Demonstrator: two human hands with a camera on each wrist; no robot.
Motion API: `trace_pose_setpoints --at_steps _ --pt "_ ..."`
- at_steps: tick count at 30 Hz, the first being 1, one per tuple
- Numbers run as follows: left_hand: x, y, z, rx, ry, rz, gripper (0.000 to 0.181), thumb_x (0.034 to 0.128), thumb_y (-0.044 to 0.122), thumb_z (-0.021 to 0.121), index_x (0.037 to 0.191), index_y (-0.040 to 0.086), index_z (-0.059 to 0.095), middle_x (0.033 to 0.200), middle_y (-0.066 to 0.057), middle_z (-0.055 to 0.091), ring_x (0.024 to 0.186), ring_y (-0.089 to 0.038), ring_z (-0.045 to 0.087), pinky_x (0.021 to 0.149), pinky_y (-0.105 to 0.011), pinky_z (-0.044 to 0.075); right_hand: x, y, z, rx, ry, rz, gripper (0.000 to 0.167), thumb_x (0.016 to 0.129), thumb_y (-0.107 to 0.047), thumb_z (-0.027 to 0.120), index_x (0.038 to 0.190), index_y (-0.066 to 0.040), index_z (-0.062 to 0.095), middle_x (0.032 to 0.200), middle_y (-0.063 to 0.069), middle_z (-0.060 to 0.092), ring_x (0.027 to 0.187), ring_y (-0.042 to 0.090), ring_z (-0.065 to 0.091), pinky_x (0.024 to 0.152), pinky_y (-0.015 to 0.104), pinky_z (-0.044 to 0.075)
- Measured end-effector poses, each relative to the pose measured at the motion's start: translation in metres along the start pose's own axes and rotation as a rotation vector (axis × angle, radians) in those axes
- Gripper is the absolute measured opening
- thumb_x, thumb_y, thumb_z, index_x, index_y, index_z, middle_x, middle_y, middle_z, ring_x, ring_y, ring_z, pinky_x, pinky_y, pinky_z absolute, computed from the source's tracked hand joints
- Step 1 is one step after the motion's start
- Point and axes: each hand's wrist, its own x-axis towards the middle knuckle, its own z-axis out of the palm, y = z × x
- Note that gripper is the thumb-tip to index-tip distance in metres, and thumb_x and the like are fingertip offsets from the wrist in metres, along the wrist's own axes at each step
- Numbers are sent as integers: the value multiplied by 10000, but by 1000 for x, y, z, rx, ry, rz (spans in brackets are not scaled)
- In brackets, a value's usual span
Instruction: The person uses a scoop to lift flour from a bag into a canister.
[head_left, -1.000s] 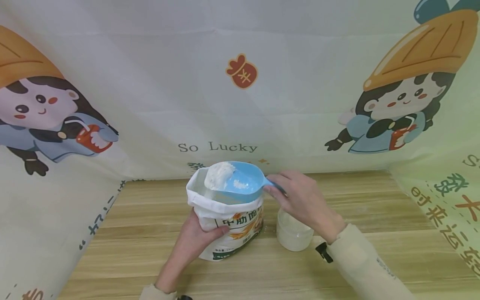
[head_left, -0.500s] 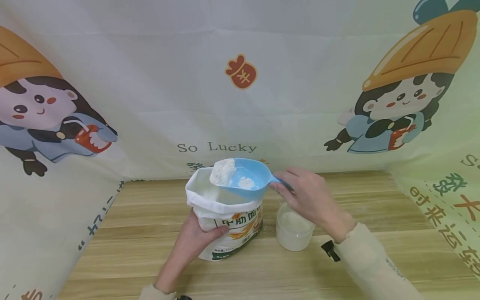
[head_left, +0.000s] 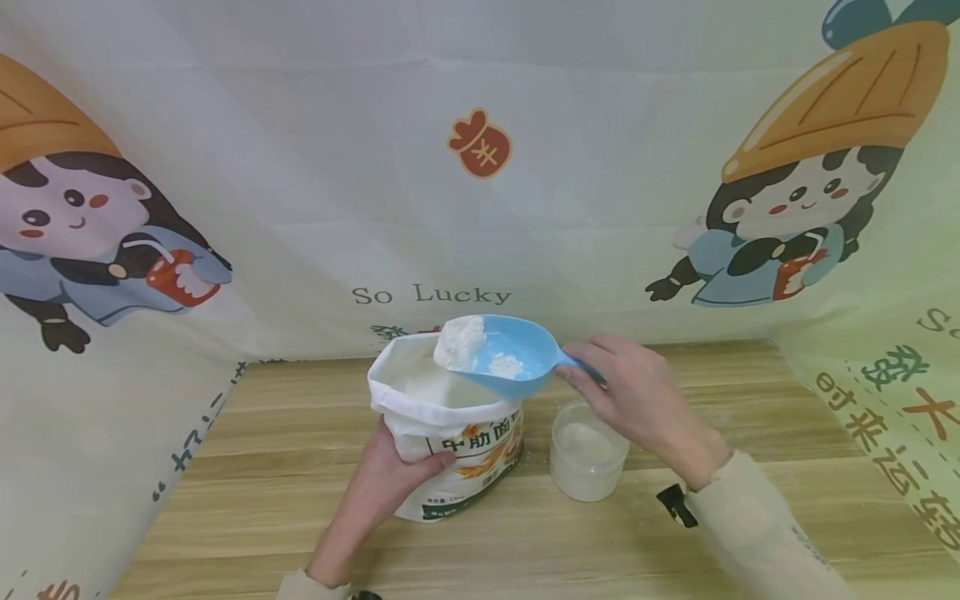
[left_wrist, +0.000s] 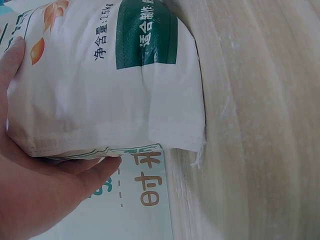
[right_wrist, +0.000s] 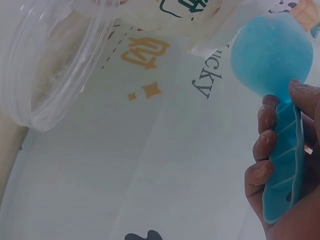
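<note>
My right hand [head_left: 637,396] grips the handle of a blue plastic scoop [head_left: 528,346], seen from beneath in the right wrist view, where the fingers curl round the ribbed handle [right_wrist: 285,160]. White flour [head_left: 461,340] is heaped at the scoop's tip, with a smaller patch near its middle. The scoop hovers over the right rim of an open white flour bag [head_left: 442,412], its cuff folded down. My left hand [head_left: 397,467] holds the bag from its left side, thumb across the printed front. In the left wrist view the bag's lower end [left_wrist: 175,110] rests on the wood.
Just right of the bag stands a clear round jar [head_left: 588,458] with pale powder inside. Beneath everything is a wood-grain tabletop [head_left: 285,467]. A printed cloth [head_left: 600,275] closes off the back and both sides.
The right hand has drawn the scoop of flour rightward, from over the bag's mouth to its right rim. More of the jar's top now shows. The left hand keeps its hold.
</note>
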Motion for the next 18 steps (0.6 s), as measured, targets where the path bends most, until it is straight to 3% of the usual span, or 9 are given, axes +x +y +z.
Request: trace_pose_setpoints --at_steps 18 --pt "0 1 0 12 -6 5 929 727 137 941 1484 139 402 1342 -53 611 1204 -293 624 1035 -539 506 -26 14 -20 -32 37 32 217 880 -105 809 1082 -38 771 925 55 725 759 177 619 633 365 548"
